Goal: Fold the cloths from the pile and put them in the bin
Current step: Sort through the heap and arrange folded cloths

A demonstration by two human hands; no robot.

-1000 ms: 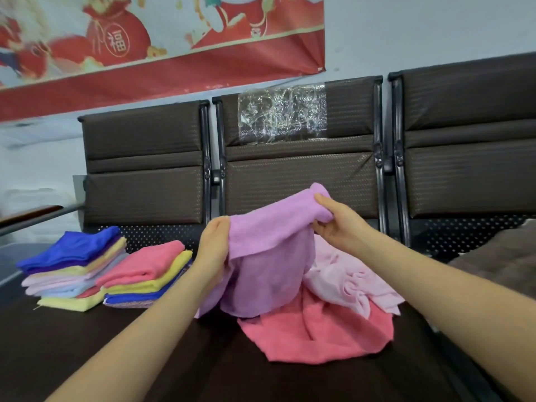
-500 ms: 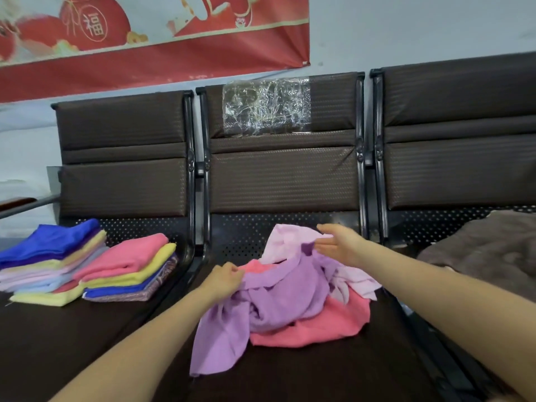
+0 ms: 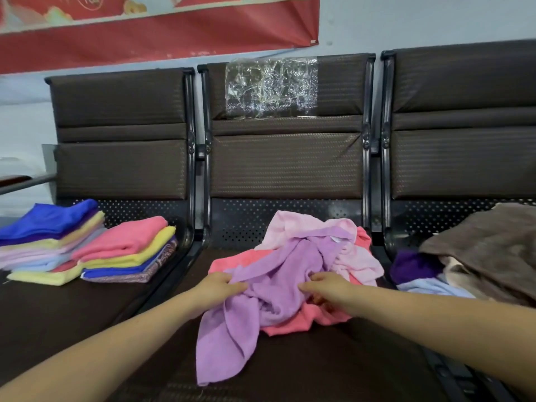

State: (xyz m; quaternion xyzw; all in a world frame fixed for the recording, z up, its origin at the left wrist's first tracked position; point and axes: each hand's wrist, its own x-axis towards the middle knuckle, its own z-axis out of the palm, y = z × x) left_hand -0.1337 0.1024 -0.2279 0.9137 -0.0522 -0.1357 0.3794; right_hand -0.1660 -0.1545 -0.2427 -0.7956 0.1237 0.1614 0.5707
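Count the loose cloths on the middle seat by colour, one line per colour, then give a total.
Purple cloth: 1
Coral cloth: 1
Pale pink cloth: 1
Total: 3
Both hands grip the purple one: left hand, right hand.

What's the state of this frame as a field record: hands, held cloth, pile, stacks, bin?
left hand: grips the crumpled lilac terry cloth at its left edge
right hand: fingers curled into the same cloth on its right side
held cloth: bunched, unfolded, one end trailing toward the camera on the dark brown bench seat
pile: coral pink cloth underneath, pale pink cloth behind
folded stacks: two multicoloured stacks of folded cloths on the left seat
right seat: brown towel over more cloths
bin: not in view
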